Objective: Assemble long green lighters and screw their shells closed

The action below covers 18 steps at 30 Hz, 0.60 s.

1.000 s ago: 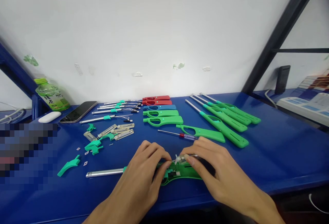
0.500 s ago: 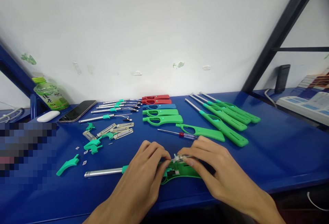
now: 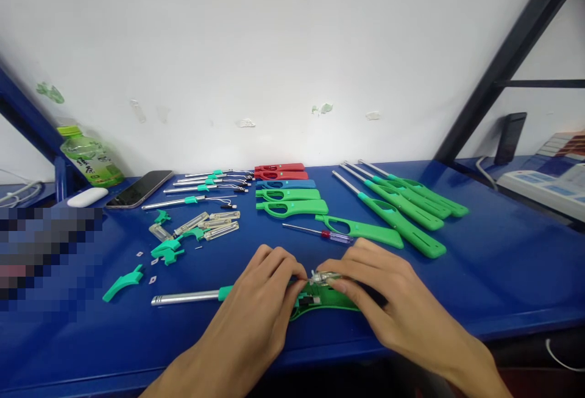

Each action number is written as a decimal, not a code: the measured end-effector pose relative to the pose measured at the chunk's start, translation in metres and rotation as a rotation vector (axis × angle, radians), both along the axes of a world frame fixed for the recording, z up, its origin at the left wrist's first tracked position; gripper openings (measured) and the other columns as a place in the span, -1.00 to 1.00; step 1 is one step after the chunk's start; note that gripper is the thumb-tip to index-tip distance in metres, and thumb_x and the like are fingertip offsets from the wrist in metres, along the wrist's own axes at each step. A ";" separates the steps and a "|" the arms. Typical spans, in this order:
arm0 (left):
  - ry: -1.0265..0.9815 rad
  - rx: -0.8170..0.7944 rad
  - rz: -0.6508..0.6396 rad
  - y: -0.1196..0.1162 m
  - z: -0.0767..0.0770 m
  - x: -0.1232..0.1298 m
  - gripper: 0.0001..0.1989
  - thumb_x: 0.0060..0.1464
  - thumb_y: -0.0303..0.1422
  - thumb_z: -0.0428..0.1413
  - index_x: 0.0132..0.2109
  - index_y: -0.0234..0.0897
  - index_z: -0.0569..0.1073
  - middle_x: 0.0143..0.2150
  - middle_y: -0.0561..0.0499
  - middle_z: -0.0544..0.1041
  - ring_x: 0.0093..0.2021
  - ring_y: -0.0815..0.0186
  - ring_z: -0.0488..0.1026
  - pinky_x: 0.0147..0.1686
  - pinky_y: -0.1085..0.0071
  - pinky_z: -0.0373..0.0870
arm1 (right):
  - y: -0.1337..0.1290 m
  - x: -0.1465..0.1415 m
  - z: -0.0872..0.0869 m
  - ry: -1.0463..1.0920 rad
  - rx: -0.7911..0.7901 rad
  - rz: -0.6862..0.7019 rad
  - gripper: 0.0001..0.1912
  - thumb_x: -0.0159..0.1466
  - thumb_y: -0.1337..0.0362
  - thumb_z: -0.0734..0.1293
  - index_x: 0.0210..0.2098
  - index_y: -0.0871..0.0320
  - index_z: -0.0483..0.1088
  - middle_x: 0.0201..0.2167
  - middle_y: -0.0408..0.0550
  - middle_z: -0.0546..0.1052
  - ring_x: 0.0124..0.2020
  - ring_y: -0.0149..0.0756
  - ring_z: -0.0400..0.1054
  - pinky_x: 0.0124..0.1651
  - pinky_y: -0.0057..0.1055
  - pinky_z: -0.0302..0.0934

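Observation:
A green lighter handle shell (image 3: 331, 302) lies open near the table's front edge, with a silver barrel (image 3: 185, 298) pointing left from it. A black-and-white igniter piece (image 3: 309, 302) shows inside the shell. My right hand (image 3: 388, 291) is closed on a small clear fuel tank (image 3: 323, 277), held by thumb and fingers just above the shell, its valve end facing left. My left hand (image 3: 256, 306) crosses over the barrel's teal collar (image 3: 225, 292). Its thumb and forefinger pinch together right beside the valve; what sits between those fingertips is too small to make out.
A screwdriver (image 3: 336, 237) and a green handle half (image 3: 365, 231) lie beyond my hands. Long green lighters (image 3: 404, 225) are at right. Left are clear tanks (image 3: 222, 231), teal triggers (image 3: 124, 282), wired barrels (image 3: 185, 203), a phone (image 3: 139, 189) and a bottle (image 3: 94, 160). Red shells (image 3: 281, 175) lie behind.
The camera view has shifted slightly. Both hands keep nearly the same pose, with the fuel tank's valve still at my left fingertips.

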<state>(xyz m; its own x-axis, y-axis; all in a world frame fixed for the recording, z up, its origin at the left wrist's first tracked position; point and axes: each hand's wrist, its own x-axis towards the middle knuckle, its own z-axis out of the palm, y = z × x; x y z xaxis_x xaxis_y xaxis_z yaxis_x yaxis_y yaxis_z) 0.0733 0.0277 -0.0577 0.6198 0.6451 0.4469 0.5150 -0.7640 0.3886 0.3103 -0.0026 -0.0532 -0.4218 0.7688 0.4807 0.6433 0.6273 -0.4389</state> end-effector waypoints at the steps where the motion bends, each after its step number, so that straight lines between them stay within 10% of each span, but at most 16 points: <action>1: 0.001 0.002 -0.001 0.000 0.000 0.000 -0.80 0.44 -0.59 -0.01 -0.10 -0.23 0.43 -0.13 0.01 0.54 -0.18 0.23 0.38 -0.14 0.26 0.39 | 0.000 0.000 0.000 -0.004 -0.002 0.000 -0.75 0.58 0.32 0.24 0.02 0.01 0.57 -0.15 -0.11 0.67 -0.20 -0.23 0.48 -0.08 -0.23 0.38; 18: -0.020 0.077 0.018 -0.002 -0.001 -0.002 -0.87 0.45 -0.51 0.07 -0.03 -0.18 0.44 -0.13 0.05 0.59 -0.15 0.18 0.41 -0.09 0.19 0.39 | -0.002 0.000 0.000 0.021 -0.034 -0.040 -0.80 0.57 0.31 0.27 0.04 -0.04 0.52 -0.15 -0.19 0.64 -0.16 -0.23 0.41 0.00 -0.15 0.28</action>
<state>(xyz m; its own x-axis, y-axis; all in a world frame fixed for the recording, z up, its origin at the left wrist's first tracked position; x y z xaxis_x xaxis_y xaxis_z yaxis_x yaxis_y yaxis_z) 0.0711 0.0258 -0.0592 0.5993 0.6192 0.5074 0.5215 -0.7829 0.3393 0.3100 -0.0042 -0.0536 -0.3800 0.8010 0.4626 0.6580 0.5856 -0.4734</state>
